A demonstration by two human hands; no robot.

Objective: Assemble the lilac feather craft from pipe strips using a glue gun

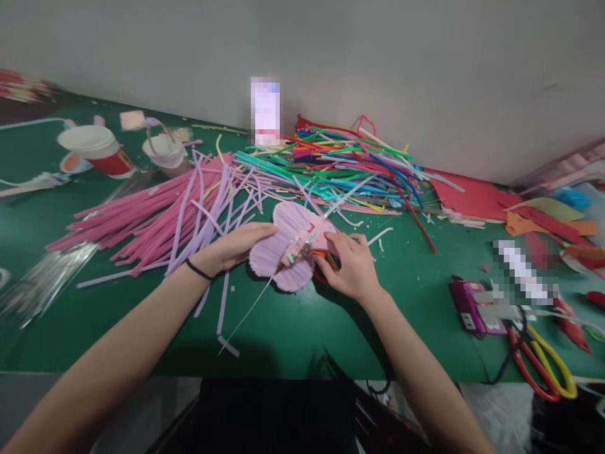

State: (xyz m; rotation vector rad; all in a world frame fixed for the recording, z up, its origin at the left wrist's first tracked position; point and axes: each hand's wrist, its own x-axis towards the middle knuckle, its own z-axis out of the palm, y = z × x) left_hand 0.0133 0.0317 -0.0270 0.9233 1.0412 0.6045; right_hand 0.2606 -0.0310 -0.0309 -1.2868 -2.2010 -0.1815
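Note:
A pale purple, pleated, shell-like craft piece (265,252) is held low over the green table. My left hand (243,246) grips its left edge, thumb on top and the other fingers mostly hidden behind. A small pink part with a shiny metal clip (309,238) lies across its middle. My right hand (352,265) is closed at the right side of the piece, fingertips pinched on the pink part. Beneath that hand, an orange and black object (331,260) shows only partly. A thin wire (246,316) sticks out toward the lower left.
Pink pipe cleaners (137,214) fan out left, with purple strips (208,227) over them. A multicoloured pile (340,154) lies behind. Paper cup (97,148) stands back left. A purple device (475,309) and red-and-yellow-handled cutters (543,362) lie right. The phone (265,110) leans against the wall.

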